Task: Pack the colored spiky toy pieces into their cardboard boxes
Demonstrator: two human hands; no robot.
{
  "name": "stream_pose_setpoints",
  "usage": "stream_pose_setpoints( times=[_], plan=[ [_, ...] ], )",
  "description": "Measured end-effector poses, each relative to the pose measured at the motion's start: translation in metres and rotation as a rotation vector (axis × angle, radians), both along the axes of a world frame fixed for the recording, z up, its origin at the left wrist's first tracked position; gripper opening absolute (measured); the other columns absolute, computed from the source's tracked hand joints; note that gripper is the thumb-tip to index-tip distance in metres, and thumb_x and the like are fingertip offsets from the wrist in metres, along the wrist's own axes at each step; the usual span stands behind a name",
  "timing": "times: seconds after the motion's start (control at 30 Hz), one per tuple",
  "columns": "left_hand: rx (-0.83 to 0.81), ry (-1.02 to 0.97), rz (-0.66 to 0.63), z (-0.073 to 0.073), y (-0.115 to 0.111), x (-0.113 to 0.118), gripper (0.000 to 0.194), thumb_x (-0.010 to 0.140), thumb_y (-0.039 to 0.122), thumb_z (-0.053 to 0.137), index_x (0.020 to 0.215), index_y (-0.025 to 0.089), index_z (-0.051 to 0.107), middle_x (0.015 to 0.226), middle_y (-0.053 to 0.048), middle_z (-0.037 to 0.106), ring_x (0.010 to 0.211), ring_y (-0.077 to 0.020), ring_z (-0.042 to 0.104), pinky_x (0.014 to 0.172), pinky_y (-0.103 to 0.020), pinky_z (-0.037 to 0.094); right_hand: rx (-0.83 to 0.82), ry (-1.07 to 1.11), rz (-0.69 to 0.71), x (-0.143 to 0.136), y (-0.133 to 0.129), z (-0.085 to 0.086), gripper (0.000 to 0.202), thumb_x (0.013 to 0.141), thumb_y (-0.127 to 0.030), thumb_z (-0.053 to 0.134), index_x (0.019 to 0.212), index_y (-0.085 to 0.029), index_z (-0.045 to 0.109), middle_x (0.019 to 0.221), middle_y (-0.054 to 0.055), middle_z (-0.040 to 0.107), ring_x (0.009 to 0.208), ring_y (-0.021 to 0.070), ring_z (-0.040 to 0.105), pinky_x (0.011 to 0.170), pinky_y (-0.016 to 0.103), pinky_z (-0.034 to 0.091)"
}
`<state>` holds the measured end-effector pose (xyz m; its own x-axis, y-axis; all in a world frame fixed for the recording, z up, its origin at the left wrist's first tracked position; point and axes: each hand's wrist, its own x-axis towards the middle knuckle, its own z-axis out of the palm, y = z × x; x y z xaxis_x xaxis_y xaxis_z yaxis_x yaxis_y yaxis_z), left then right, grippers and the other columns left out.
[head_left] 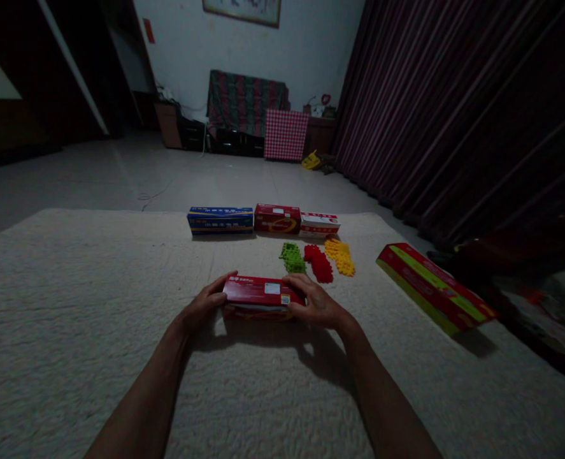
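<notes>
We have our left hand (pixel 204 303) and our right hand (pixel 319 305) apart from each other, one clamped on each end of a long, shiny red card box (pixel 251 290). Our thumbs are on the near side and our fingers go over to the back. The box is right in front of us, with its long side facing us. A white label and a small square code show on it. We cannot tell if its bottom touches the cream, bumpy cloth (pixel 95 319) or is a bit above it.

Just past our right hand, three flat bunches of small, bumpy pieces, maybe plastic, lie side by side: a green bunch (pixel 292 258), a red bunch (pixel 319 263) and a yellow bunch (pixel 341 256).

Behind them, near the far edge of the cloth, three boxes stand in a row: a long blue card box (pixel 221 223), a dark red card box (pixel 277 218) and a white and red card box (pixel 319 224). Well to the right, we see a big red and yellow-green card box (pixel 432 287), set at a slant.

Farther off are a pale, shiny floor (pixel 120 172) and a long, dark purple curtain (pixel 406 95).
</notes>
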<state>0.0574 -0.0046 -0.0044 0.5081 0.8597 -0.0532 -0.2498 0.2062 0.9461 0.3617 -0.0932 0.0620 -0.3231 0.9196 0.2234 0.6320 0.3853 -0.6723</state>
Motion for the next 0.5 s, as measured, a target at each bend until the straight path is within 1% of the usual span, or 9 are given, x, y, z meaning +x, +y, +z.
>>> stream_pose_setpoints(
  times=[0.07,0.17,0.27,0.33,0.4,0.5],
  plan=[
    [0.03,0.01,-0.011,0.003,-0.002,-0.001,0.08,0.066,0.027,0.081,0.143,0.02,0.059,0.132,-0.017,0.069,0.123,-0.038,0.062,0.102,-0.045,0.049,0.032,-0.021,-0.006,-0.002,-0.001,0.0,0.051,0.082,-0.02,0.062,0.132,-0.02,0.059,0.134,0.014,0.059,0.125,0.0282,0.057,0.11,0.05,0.045],
    [0.07,0.057,-0.034,0.01,-0.005,-0.001,0.09,0.067,0.032,0.081,0.151,0.021,0.049,0.135,-0.017,0.066,0.128,-0.0394,0.058,0.106,-0.049,0.047,0.072,-0.036,-0.024,-0.002,-0.001,-0.003,0.049,0.086,-0.021,0.061,0.134,-0.018,0.059,0.14,0.016,0.058,0.131,0.0285,0.055,0.111,0.051,0.045],
    [0.09,0.108,-0.034,0.015,-0.007,-0.001,0.099,0.067,0.036,0.083,0.156,0.021,0.041,0.138,-0.018,0.064,0.129,-0.0414,0.056,0.109,-0.053,0.043,0.097,-0.039,-0.038,0.0,-0.002,-0.006,0.05,0.088,-0.022,0.062,0.138,-0.022,0.058,0.147,0.014,0.055,0.136,0.0288,0.052,0.114,0.052,0.044],
    [0.102,0.119,-0.026,0.016,-0.008,0.0,0.101,0.067,0.039,0.084,0.156,0.021,0.04,0.14,-0.018,0.062,0.13,-0.0423,0.055,0.11,-0.054,0.041,0.095,-0.048,-0.033,0.001,-0.002,-0.007,0.052,0.089,-0.021,0.062,0.141,-0.024,0.057,0.151,0.013,0.053,0.138,0.0296,0.051,0.115,0.052,0.043],
    [0.122,0.113,-0.015,0.015,-0.008,0.002,0.1,0.067,0.041,0.084,0.156,0.023,0.04,0.143,-0.018,0.06,0.132,-0.0427,0.053,0.112,-0.056,0.039,0.083,-0.067,-0.027,0.001,-0.003,-0.007,0.053,0.09,-0.021,0.061,0.143,-0.024,0.056,0.153,0.014,0.05,0.14,0.0312,0.049,0.115,0.053,0.043],
    [0.181,0.11,0.036,0.015,-0.01,0.007,0.097,0.067,0.041,0.086,0.153,0.03,0.044,0.151,-0.016,0.053,0.137,-0.0423,0.049,0.112,-0.058,0.038,0.072,-0.085,-0.032,0.0,-0.003,-0.008,0.052,0.093,-0.023,0.059,0.145,-0.021,0.054,0.155,0.016,0.047,0.142,0.032,0.046,0.116,0.054,0.041]
  ],
)
